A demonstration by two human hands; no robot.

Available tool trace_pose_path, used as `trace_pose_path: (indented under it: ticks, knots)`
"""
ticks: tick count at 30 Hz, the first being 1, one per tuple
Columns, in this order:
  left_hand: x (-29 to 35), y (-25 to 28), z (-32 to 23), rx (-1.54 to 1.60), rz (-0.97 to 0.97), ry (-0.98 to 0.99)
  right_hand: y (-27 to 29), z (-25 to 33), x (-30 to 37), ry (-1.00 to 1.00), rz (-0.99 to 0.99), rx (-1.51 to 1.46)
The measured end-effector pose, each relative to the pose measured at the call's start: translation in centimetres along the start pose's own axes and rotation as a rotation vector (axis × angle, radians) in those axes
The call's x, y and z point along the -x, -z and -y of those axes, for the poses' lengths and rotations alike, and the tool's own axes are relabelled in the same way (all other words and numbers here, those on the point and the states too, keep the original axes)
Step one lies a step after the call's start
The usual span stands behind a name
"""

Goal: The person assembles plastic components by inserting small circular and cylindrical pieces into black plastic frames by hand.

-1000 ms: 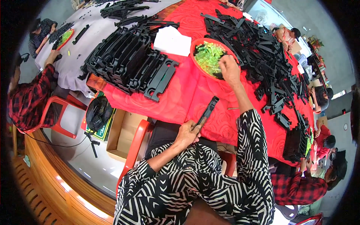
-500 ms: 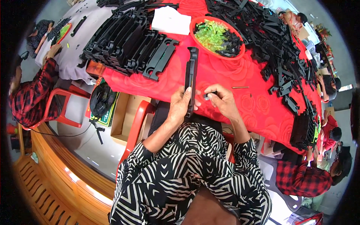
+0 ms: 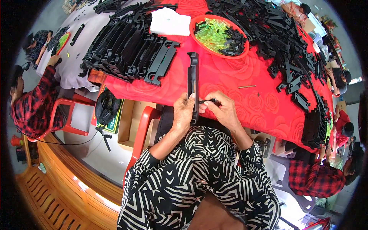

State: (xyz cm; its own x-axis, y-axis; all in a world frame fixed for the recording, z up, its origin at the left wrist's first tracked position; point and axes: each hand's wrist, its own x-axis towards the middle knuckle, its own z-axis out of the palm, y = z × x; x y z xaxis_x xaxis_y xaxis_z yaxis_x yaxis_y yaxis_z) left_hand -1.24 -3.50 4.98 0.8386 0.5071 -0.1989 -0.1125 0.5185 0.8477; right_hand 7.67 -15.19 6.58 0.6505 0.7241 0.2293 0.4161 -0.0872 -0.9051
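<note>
My left hand (image 3: 183, 112) is closed around the lower part of a long black plastic bar (image 3: 193, 73), its thumb lying along the front. The bar stands nearly upright over the table's near edge. Between the fingertips of my right hand (image 3: 222, 109) is a small black plastic piece (image 3: 211, 101), its tip close against the right side of the bar. Fingers partly cover the piece, so whether it touches the bar cannot be made out. Beyond the bar sits a red oval basket (image 3: 246, 52) holding yellow-green clear pieces (image 3: 212, 34) and small black pieces (image 3: 235, 43).
Stacked black bars (image 3: 122, 46) stand at the table's left, beside a white sheet (image 3: 170, 22). A heap of black parts (image 3: 264, 34) covers the far right. A thin brown stick (image 3: 247, 86) lies on the red tablecloth (image 3: 226, 76). Other people sit at both sides.
My right hand has moved left and slightly down, bringing the small black piece up close to the bar. The bar has come slightly nearer to me, still in my left hand.
</note>
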Motion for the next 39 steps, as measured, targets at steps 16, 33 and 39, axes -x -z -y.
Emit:
trace_pose_path:
  ticks: [16, 33, 39]
  knots:
    - [0.4, 0.0, 1.0, -0.091, 0.038, 0.071, 1.2, -0.5, 0.4, -0.139, -0.138, -0.368]
    - [0.6, -0.3, 0.8, -0.04, 0.049, 0.071, 0.5, 0.9, 1.2, -0.251, -0.01, -0.313]
    - [0.5, -0.2, -0.6, 0.001, 0.08, 0.118, 1.1, 0.2, 1.8, -0.128, 0.072, -0.504]
